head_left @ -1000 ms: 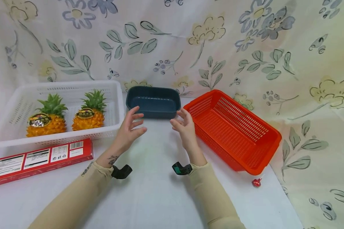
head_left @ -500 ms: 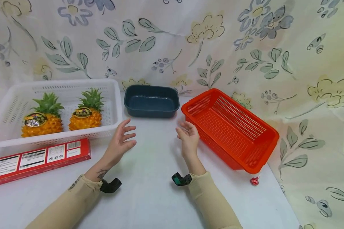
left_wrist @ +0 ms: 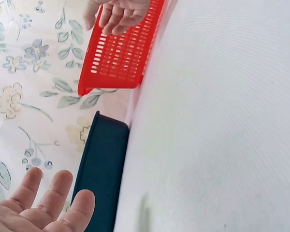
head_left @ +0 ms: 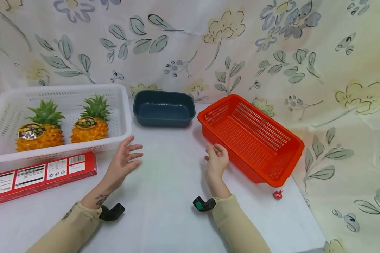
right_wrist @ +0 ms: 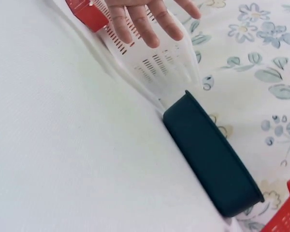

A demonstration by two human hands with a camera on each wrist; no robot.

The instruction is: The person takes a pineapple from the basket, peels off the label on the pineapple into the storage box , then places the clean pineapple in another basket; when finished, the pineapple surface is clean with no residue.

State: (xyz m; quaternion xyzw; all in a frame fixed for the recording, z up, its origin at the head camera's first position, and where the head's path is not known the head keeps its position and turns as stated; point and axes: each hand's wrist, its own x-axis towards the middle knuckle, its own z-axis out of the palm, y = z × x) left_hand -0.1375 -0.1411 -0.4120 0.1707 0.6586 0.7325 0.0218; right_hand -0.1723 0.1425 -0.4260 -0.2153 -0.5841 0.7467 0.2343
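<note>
In the head view my left hand [head_left: 124, 162] hovers above the white cloth, fingers spread and relaxed. It holds nothing and is nearest the front right corner of the white basket [head_left: 73, 149]. My right hand [head_left: 216, 162] has loosely bent fingers with nothing seen in them. It is beside the near left wall of the red basket [head_left: 256, 140]; whether they touch I cannot tell. Farther back, between the baskets, stands a dark blue rectangular container [head_left: 164, 121] with nothing visible inside. The right wrist view catches my left hand [right_wrist: 145, 21] at its top, palm showing.
Two small pineapples, a left one [head_left: 39, 135] and a right one [head_left: 90, 128], lie in the white basket. In front of it is a long red box [head_left: 41, 177] with printed labels. A small red wrapped sweet [head_left: 277, 195] lies near the table's right edge. Behind hangs a floral curtain [head_left: 183, 45].
Both hands have drawn back from the dark blue container toward the person and moved apart. The right hand's fingers have bent a little more. The containers have only shifted with the head view.
</note>
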